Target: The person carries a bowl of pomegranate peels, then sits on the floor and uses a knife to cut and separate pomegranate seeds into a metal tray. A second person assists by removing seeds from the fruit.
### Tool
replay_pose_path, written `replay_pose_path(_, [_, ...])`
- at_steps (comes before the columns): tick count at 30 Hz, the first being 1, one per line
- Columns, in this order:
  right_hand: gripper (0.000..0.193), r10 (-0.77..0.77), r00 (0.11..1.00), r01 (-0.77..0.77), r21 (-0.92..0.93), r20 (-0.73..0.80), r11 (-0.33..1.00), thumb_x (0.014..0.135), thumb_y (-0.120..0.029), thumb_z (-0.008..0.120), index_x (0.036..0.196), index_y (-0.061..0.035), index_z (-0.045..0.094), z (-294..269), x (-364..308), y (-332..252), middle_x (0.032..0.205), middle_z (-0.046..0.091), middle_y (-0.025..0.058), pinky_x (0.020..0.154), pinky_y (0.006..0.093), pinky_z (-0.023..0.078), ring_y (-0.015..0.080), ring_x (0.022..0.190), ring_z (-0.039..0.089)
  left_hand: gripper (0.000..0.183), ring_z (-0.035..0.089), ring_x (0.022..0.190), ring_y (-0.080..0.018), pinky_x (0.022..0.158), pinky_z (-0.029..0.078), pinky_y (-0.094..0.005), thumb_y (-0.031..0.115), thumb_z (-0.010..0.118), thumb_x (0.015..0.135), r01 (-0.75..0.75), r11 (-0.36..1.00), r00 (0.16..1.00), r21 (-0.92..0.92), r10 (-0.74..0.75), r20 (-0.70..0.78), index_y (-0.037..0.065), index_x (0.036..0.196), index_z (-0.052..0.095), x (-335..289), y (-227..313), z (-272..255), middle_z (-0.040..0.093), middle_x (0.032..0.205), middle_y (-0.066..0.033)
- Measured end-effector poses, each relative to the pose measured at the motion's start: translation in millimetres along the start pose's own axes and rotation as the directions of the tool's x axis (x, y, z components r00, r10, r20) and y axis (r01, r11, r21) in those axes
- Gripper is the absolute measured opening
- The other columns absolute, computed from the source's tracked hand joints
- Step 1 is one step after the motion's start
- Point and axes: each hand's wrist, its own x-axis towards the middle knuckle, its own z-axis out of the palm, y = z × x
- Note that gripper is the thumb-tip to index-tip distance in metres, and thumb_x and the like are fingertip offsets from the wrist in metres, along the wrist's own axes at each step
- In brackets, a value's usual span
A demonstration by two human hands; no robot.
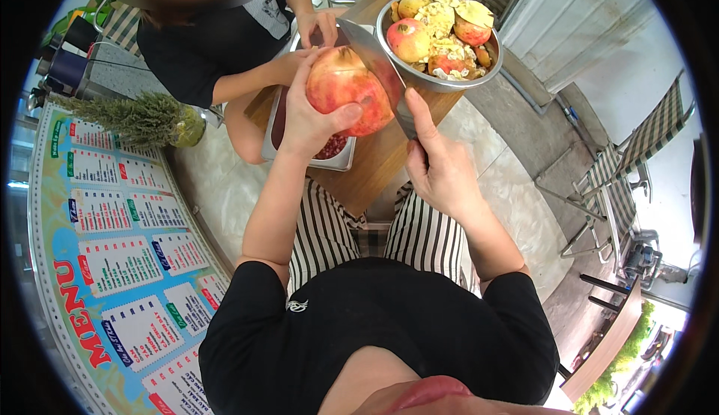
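Note:
A red and yellow pomegranate (344, 85) is gripped in my left hand (313, 119), thumb across its near side, raised above a metal tray (341, 162). My right hand (443, 169) is closed round the handle of a broad-bladed knife (378, 59). The blade lies along the fruit's right side and slants up to the left; whether it cuts into the skin I cannot tell. Red pomegranate seeds (332, 146) show in the tray beneath the fruit. Across from me, another person's hands (318, 29) work over the tray, their fingers partly hidden by my pomegranate.
A steel bowl (442, 83) of pomegranates and yellowish peel pieces stands at the far right of the wooden table (382, 153). A printed menu board (112, 228) and a jar of dried plant stems (187, 126) are to the left. Checked folding chairs (610, 179) stand at right.

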Motion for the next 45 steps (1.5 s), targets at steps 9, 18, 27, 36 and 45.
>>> replay_pose_path(9, [0.079,-0.071,0.986,0.061,-0.07,-0.15,0.996,0.071,0.006,0.051,0.142,-0.0107,0.02,17.9,-7.8,13.6,0.072,0.057,0.0145,0.052,0.0389,0.047,0.0313,0.058,0.058,0.067,0.053,0.106,-0.0184,0.091,0.045,-0.0327,0.026,0.071,0.071,0.064,0.945,0.997,-0.321,-0.049,0.053,-0.003,0.123,0.041,10.0,-3.2,15.9,0.052,0.114,-0.0103])
replay_pose_path(18, [0.078,-0.197,0.89,0.182,-0.078,-0.41,0.98,0.071,0.009,0.053,0.141,-0.0059,0.02,40.2,0.5,35.9,0.085,0.062,0.0154,0.056,0.0362,0.051,0.0326,0.065,0.061,0.062,0.049,0.114,-0.0243,0.09,0.045,-0.0461,0.053,0.046,0.082,0.375,0.737,0.912,-0.562,-0.401,0.083,0.014,0.13,0.037,5.8,2.8,52.6,0.048,0.125,-0.008])
replay_pose_path(27, [0.073,0.011,0.913,0.247,0.575,-0.407,0.78,0.086,0.008,0.036,0.142,-0.0103,-0.006,25.7,-0.2,13.0,0.077,0.054,0.0068,0.049,0.0214,0.041,0.009,0.052,0.046,0.099,0.039,0.124,-0.0207,0.103,0.033,-0.0395,0.062,0.066,0.068,-0.055,0.856,0.972,-0.514,0.163,0.168,0.009,0.139,0.021,-14.3,-13.1,40.4,0.036,0.137,-0.0053])
replay_pose_path(36, [0.067,0.27,0.891,0.055,0.678,-0.365,0.733,0.088,0.002,0.038,0.144,-0.0116,0.004,0.7,1.0,13.5,0.063,0.05,0.0035,0.045,0.0183,0.037,0.0069,0.048,0.042,0.098,0.046,0.116,-0.0195,0.097,0.04,-0.0354,0.035,0.086,0.054,-0.052,0.981,0.996,-0.187,0.064,0.057,0.003,0.13,0.034,-9.4,-1.0,2.7,0.043,0.128,-0.01])
replay_pose_path(45, [0.07,0.003,1.0,0.004,0.214,-0.031,0.977,0.075,0.008,0.049,0.14,-0.0141,0.03,-5.0,-9.0,8.5,0.069,0.056,0.017,0.059,0.0382,0.046,0.0327,0.06,0.057,0.096,0.049,0.112,-0.019,0.093,0.042,-0.0308,0.018,0.088,0.045,-0.115,0.95,0.993,0.291,0.1,0.066,0.003,0.125,0.038,-13.3,8.2,3.9,0.045,0.125,-0.0119])
